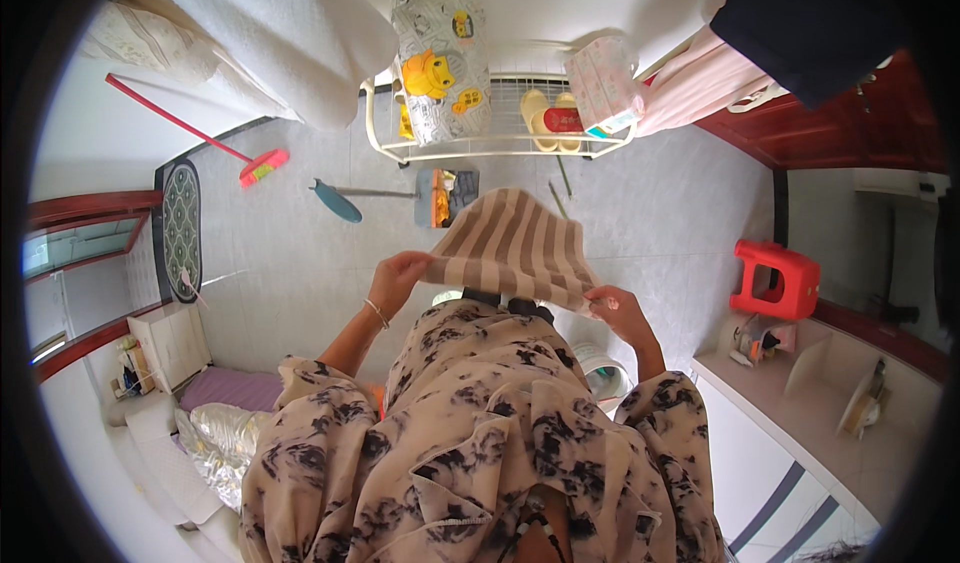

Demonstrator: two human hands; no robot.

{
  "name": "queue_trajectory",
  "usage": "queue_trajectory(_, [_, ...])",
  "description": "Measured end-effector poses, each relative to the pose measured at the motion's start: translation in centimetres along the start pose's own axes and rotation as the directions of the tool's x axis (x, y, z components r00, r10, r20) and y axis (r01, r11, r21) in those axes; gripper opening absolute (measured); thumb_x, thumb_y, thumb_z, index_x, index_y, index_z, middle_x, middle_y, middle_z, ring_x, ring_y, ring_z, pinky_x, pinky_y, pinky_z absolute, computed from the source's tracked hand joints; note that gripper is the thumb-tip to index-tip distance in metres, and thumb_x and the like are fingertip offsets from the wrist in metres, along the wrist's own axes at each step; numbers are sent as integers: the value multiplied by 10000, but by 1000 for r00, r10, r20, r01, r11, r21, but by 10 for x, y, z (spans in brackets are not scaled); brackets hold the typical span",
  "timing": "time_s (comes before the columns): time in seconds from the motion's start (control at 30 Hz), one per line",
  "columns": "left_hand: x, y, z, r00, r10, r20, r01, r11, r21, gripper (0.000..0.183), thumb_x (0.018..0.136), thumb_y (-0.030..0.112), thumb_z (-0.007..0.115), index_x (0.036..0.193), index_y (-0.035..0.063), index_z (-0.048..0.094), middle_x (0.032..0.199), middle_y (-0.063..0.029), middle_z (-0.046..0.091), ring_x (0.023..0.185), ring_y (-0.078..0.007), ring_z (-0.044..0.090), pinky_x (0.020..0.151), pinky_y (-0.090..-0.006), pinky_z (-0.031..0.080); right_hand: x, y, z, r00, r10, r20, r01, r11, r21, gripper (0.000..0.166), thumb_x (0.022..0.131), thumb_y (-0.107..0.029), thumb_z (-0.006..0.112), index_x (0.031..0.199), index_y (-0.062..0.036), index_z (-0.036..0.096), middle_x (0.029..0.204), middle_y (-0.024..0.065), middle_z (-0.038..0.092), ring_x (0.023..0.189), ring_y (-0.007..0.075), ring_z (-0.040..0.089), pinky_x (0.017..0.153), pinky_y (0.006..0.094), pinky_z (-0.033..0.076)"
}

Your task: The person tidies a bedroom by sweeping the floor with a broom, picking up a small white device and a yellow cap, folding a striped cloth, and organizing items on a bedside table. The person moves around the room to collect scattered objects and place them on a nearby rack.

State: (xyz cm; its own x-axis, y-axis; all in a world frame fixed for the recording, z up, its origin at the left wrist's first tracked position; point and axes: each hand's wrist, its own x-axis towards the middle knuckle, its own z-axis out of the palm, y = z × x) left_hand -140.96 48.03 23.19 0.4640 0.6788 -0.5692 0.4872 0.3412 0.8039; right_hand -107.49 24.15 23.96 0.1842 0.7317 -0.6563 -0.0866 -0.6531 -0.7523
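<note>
Between my two hands a brown and beige striped cloth (514, 244) is spread out, its far part hanging away from me above the floor. My left hand (400, 278) pinches its near left corner; a bracelet circles that wrist. At the near right corner, my right hand (619, 312) grips the edge between thumb and fingers. The cloth covers part of the floor and the tops of my feet. Just below my right hand stands a white bucket (611, 368), partly hidden by my patterned clothing (465, 413).
Ahead stands a white wire rack (510, 143) with a duck-print package (442, 75), slippers (536, 117) and a tissue pack (604, 87). A dustpan (425, 199) lies on the floor, a red broom (262, 165) to its left. On the right is a red stool (795, 282) by a shelf unit (810, 405).
</note>
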Motion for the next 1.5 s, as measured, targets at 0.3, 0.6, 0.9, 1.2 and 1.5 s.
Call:
queue_trajectory(0.3, [-41, -15, -13, 980, 99, 172, -160, 908, 388, 324, 769, 132, 620, 1081, 46, 628, 972, -164, 652, 896, -296, 620, 807, -346, 490, -38, 11, 6, 993, 102, 59, -108, 989, 105, 395, 816, -80, 663, 1184, 19, 558, 1042, 77, 624, 913, 153, 586, 819, 296, 477])
queue_trajectory(0.6, [-29, 15, -7, 901, 422, 100, -407, 742, 532, 169, 736, 20, 602, 899, 64, 613, 885, -120, 563, 876, -322, 540, 737, -401, 454, -24, -16, 5, 914, -328, -239, 65, 700, -711, 201, 733, -101, 681, 930, -84, 643, 996, 121, 597, 958, 327, 535, 818, 394, 434])
queue_trajectory(0.9, [-46, 7, -20, 882, 366, 297, -452, 836, 311, 139, 807, -2, 590, 934, 55, 601, 1100, -119, 624, 1101, -236, 553, 907, -364, 454, -48, -11, 7, 920, -393, -12, 316, 757, -572, 98, 751, -62, 657, 843, -64, 622, 913, 109, 628, 908, 274, 578, 791, 379, 439])
queue_trajectory(1.2, [-6, 127, -18, 824, 516, 232, -232, 682, -694, 419, 906, 189, 544, 1281, 21, 464, 1219, -110, 555, 1111, -189, 529, 941, -367, 445, -24, -81, -38, 947, -282, -155, 304, 628, 716, 500, 983, -418, 370, 1267, -16, 461, 1220, 120, 549, 1125, 255, 527, 889, 417, 467])
queue_trajectory(1.5, [9, -41, 64, 833, -41, 552, 93, 993, -67, 303, 838, 219, 659, 1072, 26, 655, 1017, -48, 653, 931, -104, 565, 842, -268, 456, 34, 56, 82, 962, -90, 260, -69, 837, 543, 473, 923, -355, 484, 1236, 0, 506, 1182, 135, 567, 1060, 214, 548, 882, 390, 452])
